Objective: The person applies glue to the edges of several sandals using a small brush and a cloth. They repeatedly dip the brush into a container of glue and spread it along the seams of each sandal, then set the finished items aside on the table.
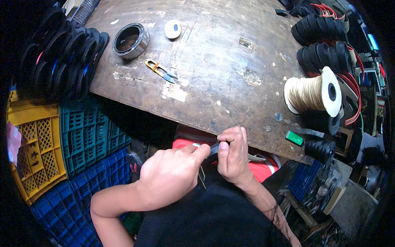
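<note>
Both of my hands are closed close together at the table's near edge, above my lap. My left hand (168, 175) is curled with its knuckles up, and thin pale cord ends (202, 178) hang below its fingers. My right hand (233, 156) is in a fist, thumb pressed against the curled fingers. A narrow grey strip (214, 148) spans the small gap between them; both hands grip it, and its ends are hidden. Its kind is not clear. Under the hands lies red fabric (269, 166) with a pale stripe across my lap.
On the worn wooden table (205, 78) are yellow-handled thread snips (159, 71), a tape roll (131, 41), a white round device (173, 29), a spool of beige cord (306, 94) and a green lighter (294, 138). Black sandals or soles (68, 57) and plastic crates (88, 140) stand left.
</note>
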The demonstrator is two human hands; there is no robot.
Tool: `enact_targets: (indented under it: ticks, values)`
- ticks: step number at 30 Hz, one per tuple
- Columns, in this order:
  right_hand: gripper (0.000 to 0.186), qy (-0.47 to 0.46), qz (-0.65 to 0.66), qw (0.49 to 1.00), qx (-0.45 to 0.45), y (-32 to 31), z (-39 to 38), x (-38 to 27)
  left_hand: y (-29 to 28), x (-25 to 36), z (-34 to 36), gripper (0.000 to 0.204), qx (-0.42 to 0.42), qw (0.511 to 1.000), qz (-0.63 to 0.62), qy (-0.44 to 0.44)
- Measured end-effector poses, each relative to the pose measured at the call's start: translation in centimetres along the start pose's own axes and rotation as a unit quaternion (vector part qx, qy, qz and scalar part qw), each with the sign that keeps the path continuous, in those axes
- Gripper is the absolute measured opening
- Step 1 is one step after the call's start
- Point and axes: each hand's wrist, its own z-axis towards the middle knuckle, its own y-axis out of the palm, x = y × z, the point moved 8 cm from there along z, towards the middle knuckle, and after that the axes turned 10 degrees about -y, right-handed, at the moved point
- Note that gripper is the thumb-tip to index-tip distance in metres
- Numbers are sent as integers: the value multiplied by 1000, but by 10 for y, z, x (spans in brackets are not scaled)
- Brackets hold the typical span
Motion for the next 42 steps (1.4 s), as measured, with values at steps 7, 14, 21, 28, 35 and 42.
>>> enact_targets:
  ticks: [7, 14, 21, 28, 35, 42]
  values:
    - [16, -12, 1, 1000, -13, 1, -1, 1, -2, 5, 1, 16, 11, 999, 31, -2]
    - [17, -20, 3, 1000, -11, 1, 0, 0, -6, 14, 2, 17, 53, 996, 54, 37]
    - [17, -9, 4, 1000, -6, 0, 0, 2, 1, 7, 7, 9, -28, 999, 16, -27]
    - [18, -21, 14, 1000, 5, -2, 0, 1, 11, 0, 3, 11, -96, 992, 19, -76]
    - [20, -25, 17, 1000, 1, -1, -1, 1, 7, 9, 12, 10, -19, 1000, 3, -22]
    - [20, -18, 17, 1000, 7, -2, -2, 2, 4, 8, 4, 9, -14, 999, -8, -34]
